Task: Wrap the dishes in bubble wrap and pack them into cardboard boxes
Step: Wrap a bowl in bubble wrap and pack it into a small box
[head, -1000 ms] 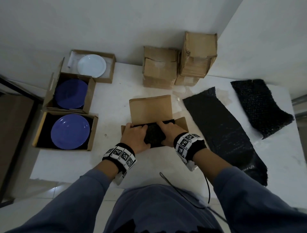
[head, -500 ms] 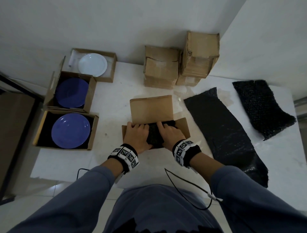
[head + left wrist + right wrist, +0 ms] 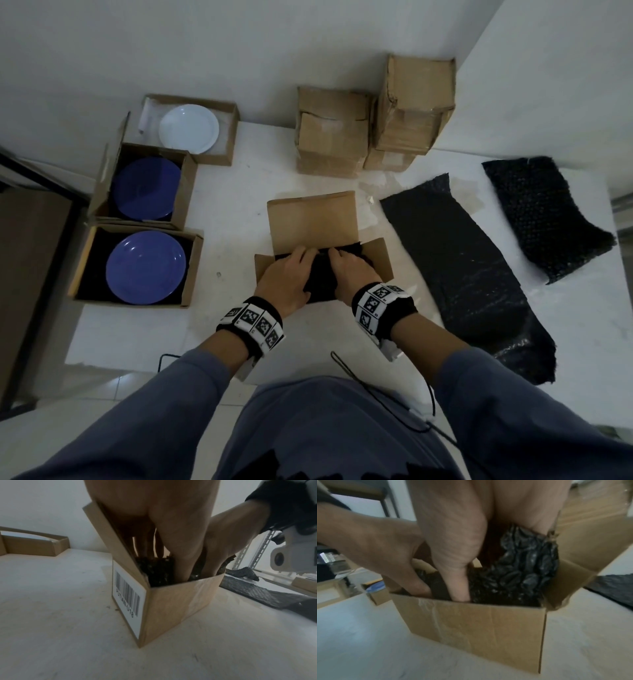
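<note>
An open cardboard box [image 3: 310, 222] stands mid-table with its far flap raised. Inside sits a dish bundled in black bubble wrap [image 3: 320, 277]. My left hand [image 3: 286, 277] and right hand [image 3: 352, 274] lie side by side on the bundle, fingers reaching to its far edge. In the left wrist view the left hand [image 3: 180, 534] points straight fingers down into the box [image 3: 171, 608] against the wrap [image 3: 157, 573]. In the right wrist view the right hand [image 3: 453, 540] presses its thumb into the bundle [image 3: 518, 577] behind the box wall [image 3: 479, 626]; its other fingers are hidden.
At the left, open boxes hold two blue plates [image 3: 145, 267] [image 3: 147, 188] and a white plate [image 3: 189, 128]. Stacked cardboard boxes [image 3: 330, 133] stand at the back. Two black bubble wrap sheets [image 3: 455, 260] [image 3: 544, 212] lie to the right. A cable [image 3: 346, 363] hangs at the table's near edge.
Both hands have slid forward over the bundle and pushed it deeper into the box. The box and the other things have stayed in place.
</note>
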A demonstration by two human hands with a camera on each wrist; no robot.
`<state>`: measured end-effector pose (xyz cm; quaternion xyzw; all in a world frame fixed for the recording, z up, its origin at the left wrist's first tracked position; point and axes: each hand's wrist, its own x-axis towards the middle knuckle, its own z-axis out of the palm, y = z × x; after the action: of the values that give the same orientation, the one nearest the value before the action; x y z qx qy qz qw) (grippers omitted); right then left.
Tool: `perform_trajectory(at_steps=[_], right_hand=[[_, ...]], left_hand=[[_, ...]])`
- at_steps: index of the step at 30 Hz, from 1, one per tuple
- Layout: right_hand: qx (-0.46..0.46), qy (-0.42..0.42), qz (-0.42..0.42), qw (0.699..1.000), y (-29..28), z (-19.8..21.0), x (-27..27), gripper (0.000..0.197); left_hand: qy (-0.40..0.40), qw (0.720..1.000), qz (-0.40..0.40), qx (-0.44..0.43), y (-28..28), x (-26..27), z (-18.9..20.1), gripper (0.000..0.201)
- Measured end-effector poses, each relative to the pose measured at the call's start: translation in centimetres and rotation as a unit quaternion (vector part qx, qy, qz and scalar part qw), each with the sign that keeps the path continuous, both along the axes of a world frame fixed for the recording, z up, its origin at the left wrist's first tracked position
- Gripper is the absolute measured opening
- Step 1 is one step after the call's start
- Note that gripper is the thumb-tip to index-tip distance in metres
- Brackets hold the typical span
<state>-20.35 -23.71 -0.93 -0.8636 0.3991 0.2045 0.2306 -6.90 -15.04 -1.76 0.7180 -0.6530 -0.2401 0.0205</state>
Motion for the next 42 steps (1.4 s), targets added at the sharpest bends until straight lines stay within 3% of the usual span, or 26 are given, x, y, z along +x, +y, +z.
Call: perform_trajectory(at_steps=[4, 13, 20, 24, 30, 34, 37, 42], right_hand=[[0.025, 0.012, -0.022, 0.999, -0.4, 0.2, 0.2, 0.052], [0.016, 0.013, -0.038, 0.999, 0.1, 0.3, 0.2, 0.047], [0.078, -0.025, -0.061, 0.995, -0.1, 0.7, -0.1, 0.054], [0.073, -0.042, -0.108, 0.991, -0.2, 0.9, -0.3, 0.048], [0.101, -0.021, -0.162, 0.981, 1.2, 0.0, 0.1, 0.077], [0.131, -0.031, -0.211, 0.968, 1.4, -0.1, 0.5, 0.078], [0.149, -0.045, -0.237, 0.959, 1.4, 0.2, 0.5, 0.082], [0.139, -0.027, -0.211, 0.967, 1.1, 1.1, 0.3, 0.073]], left_hand=[[0.017, 0.999, 0.032, 0.035, -0.1, -0.2, -0.6, 0.075], [-0.055, 0.997, 0.025, 0.043, -0.8, -0.3, -1.0, 0.078], [0.027, 0.997, 0.051, 0.059, -0.4, -0.6, -0.6, 0.078], [0.084, 0.989, 0.101, 0.068, -0.1, -0.2, 0.2, 0.065], [0.025, 0.986, 0.114, 0.116, -0.6, -0.9, 0.1, 0.062], [-0.01, 0.989, 0.096, 0.113, 0.0, -1.6, -0.1, 0.072], [-0.037, 0.991, 0.084, 0.102, -0.1, -1.6, -0.3, 0.067], [-0.031, 0.99, 0.073, 0.115, -0.1, -1.3, 0.1, 0.064]])
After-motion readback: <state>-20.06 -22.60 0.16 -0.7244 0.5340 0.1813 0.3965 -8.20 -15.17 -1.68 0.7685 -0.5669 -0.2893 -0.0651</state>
